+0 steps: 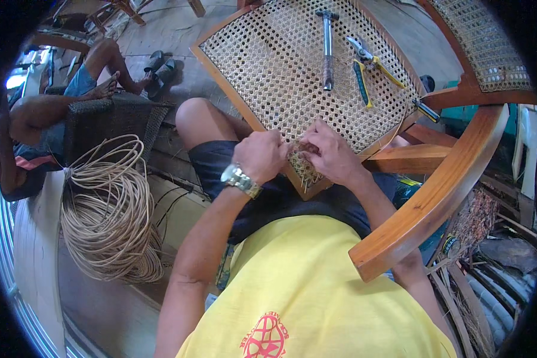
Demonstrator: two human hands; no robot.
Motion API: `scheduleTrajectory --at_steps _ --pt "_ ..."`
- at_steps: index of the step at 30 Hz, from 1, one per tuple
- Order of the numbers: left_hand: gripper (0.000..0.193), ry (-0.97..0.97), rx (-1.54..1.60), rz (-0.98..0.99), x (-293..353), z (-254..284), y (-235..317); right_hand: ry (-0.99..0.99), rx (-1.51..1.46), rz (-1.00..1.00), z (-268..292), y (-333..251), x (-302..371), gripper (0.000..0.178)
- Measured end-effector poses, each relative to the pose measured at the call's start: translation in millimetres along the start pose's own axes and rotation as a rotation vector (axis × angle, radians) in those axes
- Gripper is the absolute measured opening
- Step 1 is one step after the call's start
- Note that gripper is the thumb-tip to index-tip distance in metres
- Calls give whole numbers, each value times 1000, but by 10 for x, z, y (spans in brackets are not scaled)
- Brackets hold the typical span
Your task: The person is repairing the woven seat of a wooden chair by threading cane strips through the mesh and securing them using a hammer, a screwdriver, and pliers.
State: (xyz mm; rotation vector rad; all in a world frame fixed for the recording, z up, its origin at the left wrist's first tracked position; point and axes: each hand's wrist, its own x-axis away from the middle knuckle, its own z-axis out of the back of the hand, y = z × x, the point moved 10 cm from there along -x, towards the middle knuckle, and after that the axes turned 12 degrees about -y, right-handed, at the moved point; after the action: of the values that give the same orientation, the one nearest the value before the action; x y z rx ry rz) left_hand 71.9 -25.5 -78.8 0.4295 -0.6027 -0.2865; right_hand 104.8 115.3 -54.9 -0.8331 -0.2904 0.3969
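A wooden chair seat frame (225, 80) filled with woven cane (268, 53) lies tilted over my lap, one corner toward me. My left hand (259, 156) is closed at the seat's near-left edge, its fingertips against the weave; what they pinch is too small to make out. Across from it, my right hand (335, 156) is closed, with thumb and fingers pinched on cane strands. Between and below the hands, a clump of short cane ends (304, 170) sticks up at the near corner. On the weave lie a hammer (328, 51) and pruning shears (370, 62) with yellow and green handles.
A cutter knife (425, 111) rests at the seat's right corner. The chair's curved wooden arm (435, 197) juts in beside my right forearm. A big coil of rattan (110, 209) hangs at left. Another person (59, 113) sits beyond it, near slippers (161, 74). Scrap lies at right.
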Motion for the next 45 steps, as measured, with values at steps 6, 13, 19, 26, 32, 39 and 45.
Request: scheduleTrajectory --at_steps 6,13,19,26,32,39,45 --pt "33 425 162 124 634 738 -653 39 -17 50 65 -117 123 24" --pt "19 281 663 45 726 156 -879 136 174 87 -170 -311 -112 20" --pt "17 215 326 -65 525 177 -377 145 -253 -22 -197 -40 -158 12" --pt "19 119 -142 -39 243 177 -12 165 67 -119 -231 -53 -174 9" --pt "15 -55 -342 -92 54 223 263 130 -106 -223 -137 241 -147 8" --pt "16 -110 -268 -93 -90 98 179 97 -26 -260 -88 232 -195 9" --pt "24 65 19 74 174 -124 -17 155 49 -217 -2 93 -222 7"
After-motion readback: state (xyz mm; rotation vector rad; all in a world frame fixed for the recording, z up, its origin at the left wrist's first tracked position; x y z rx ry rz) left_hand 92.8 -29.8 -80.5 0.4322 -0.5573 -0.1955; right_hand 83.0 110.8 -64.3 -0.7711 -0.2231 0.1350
